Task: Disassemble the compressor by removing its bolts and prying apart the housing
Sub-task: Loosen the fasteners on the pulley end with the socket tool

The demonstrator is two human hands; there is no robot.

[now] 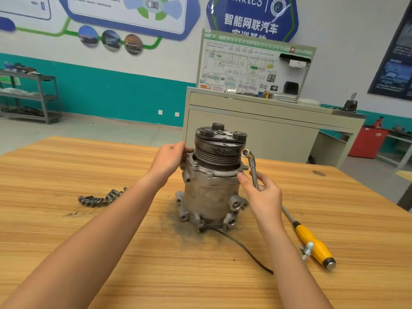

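Bracing compressor [211, 192] with left hand [169, 157] curled on pulley [219, 152], pinching ring spanner [253, 168] in right hand [265, 197]; seat squarely on flange bolt [209, 174].

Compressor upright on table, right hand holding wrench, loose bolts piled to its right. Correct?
No. The head view shows the loose bolts lying left of the compressor, not right. It does stand upright on the table, and the right hand holds the wrench.

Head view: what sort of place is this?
Probably an automotive training workshop: a wiring-diagram board on a cabinet, car posters on the wall, and a compressor with loose bolts on a wooden bench.
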